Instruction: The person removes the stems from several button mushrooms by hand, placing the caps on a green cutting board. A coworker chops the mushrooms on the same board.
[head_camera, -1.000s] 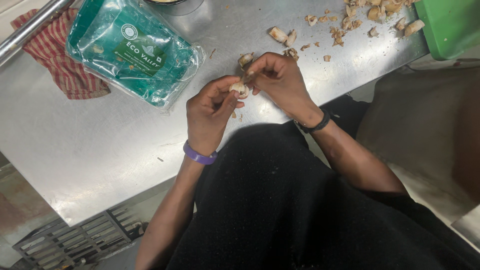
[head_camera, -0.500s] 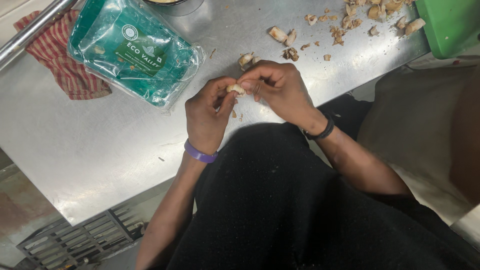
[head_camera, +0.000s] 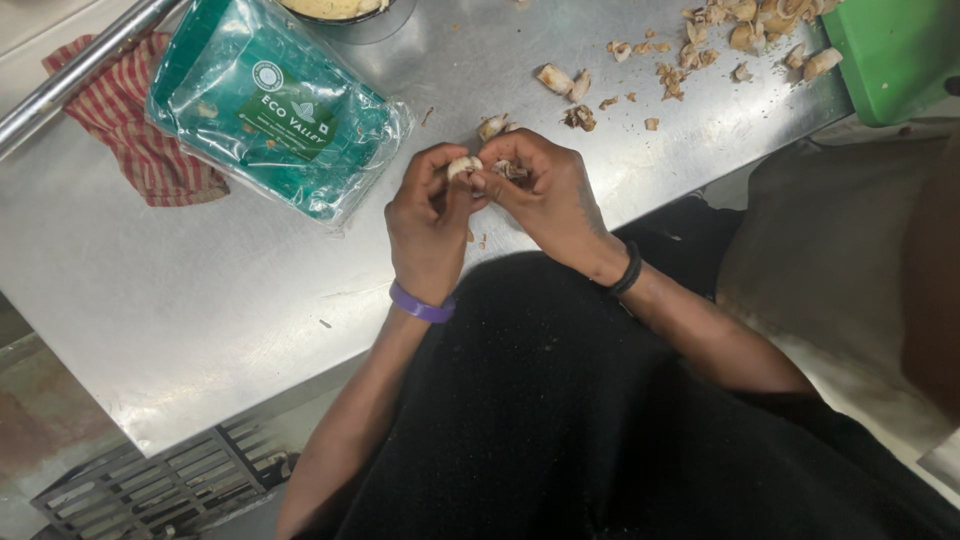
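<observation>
Closely paired, left hand (head_camera: 430, 215) grip pinching a mushroom (head_camera: 463, 166), right hand (head_camera: 545, 195) grip narrow on it.

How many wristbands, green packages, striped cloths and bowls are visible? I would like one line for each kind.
Wristbands: 2, purple wristband and black wristband
Green packages: 1, green package
Striped cloths: 1, red striped cloth
Bowls: 1, bowl
Total: 5

The steel counter (head_camera: 200, 300) in front of me carries a green plastic-wrapped packet (head_camera: 275, 110) at far left, overlapping a red striped cloth (head_camera: 140, 150). Pale mushroom scraps (head_camera: 700, 40) lie scattered far right, beside a green board (head_camera: 895, 50).
</observation>
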